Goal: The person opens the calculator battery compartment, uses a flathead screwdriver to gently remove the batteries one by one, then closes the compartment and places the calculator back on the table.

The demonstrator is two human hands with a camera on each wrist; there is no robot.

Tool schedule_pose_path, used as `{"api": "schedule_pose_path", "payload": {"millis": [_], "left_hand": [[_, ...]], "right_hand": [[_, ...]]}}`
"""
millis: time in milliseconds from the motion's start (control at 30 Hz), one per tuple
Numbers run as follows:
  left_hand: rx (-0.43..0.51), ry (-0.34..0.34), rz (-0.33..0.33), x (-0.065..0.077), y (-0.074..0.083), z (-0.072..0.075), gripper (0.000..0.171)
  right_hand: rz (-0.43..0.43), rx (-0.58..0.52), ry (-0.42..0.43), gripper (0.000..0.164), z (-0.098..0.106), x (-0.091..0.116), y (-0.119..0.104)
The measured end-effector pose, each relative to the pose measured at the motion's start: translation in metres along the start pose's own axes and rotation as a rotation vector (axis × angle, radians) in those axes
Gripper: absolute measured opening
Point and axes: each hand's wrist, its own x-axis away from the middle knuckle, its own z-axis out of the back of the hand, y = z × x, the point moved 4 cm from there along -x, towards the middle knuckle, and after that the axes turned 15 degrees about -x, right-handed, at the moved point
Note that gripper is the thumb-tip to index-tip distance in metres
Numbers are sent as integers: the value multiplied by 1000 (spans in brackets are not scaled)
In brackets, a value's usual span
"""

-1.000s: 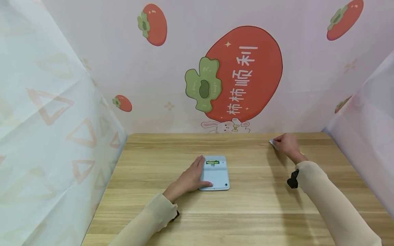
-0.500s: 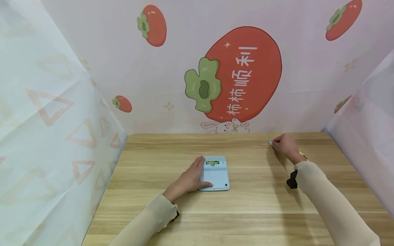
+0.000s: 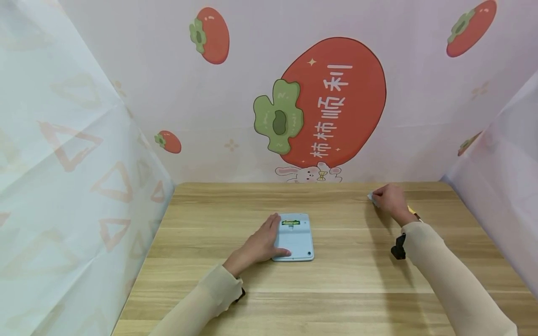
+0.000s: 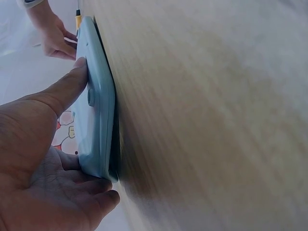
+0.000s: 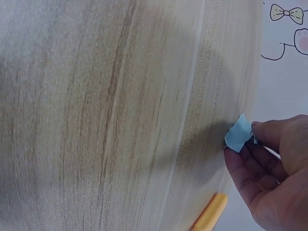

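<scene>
A light-blue flat electronic device (image 3: 294,240) lies back side up on the wooden table. A green-and-yellow battery (image 3: 291,223) shows in the uncovered slot near its far end. My left hand (image 3: 262,240) grips the device from its left side; in the left wrist view the thumb (image 4: 72,79) lies on the back and the fingers are at the edge. Farther back on the right, my right hand (image 3: 392,200) pinches a small light-blue battery cover (image 5: 238,134) between thumb and fingers, low over the table's far edge.
A yellow-orange handled tool (image 3: 413,212) with a dark end lies beside the right wrist, partly hidden by it. Behind the table (image 3: 336,298) rises a backdrop printed with persimmons (image 3: 344,102). Pale sheets stand along the left and right sides.
The left hand and the device stay put. My right hand moves only slightly toward me with the battery cover, and more of the yellow-orange tool shows beside the wrist.
</scene>
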Motion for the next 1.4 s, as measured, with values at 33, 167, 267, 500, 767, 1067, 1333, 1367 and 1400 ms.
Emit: {"api": "schedule_pose_path", "payload": {"millis": [33,167,267,500,767,1067,1333,1367,1400], "left_hand": [[0,1,-1,0,0,0,117],[2,2,-2,0,0,-1,116],[-2,-1,-2,0,0,-1,116],[-3,2,-2,0,0,-1,116],[-11,4,-9,0,1,0,116],[-16,4,-24,-1,1,1,115],[-26,-4,-34,0,1,3,115],[-28,-5,-36,0,0,3,114],[-29,-6,-38,-1,0,3,114]], "right_hand": [[-2,0,-1,24,0,1,0],[-16,-2,-9,26,-1,2,0],[-21,2,-15,26,-2,4,0],[-16,11,-7,26,-3,5,1],[-11,39,-4,28,-2,6,5],[-6,60,8,27,-4,6,4],[-2,67,30,27,-6,6,4],[-2,65,31,28,-5,7,3],[-1,64,33,28,-5,7,3]]}}
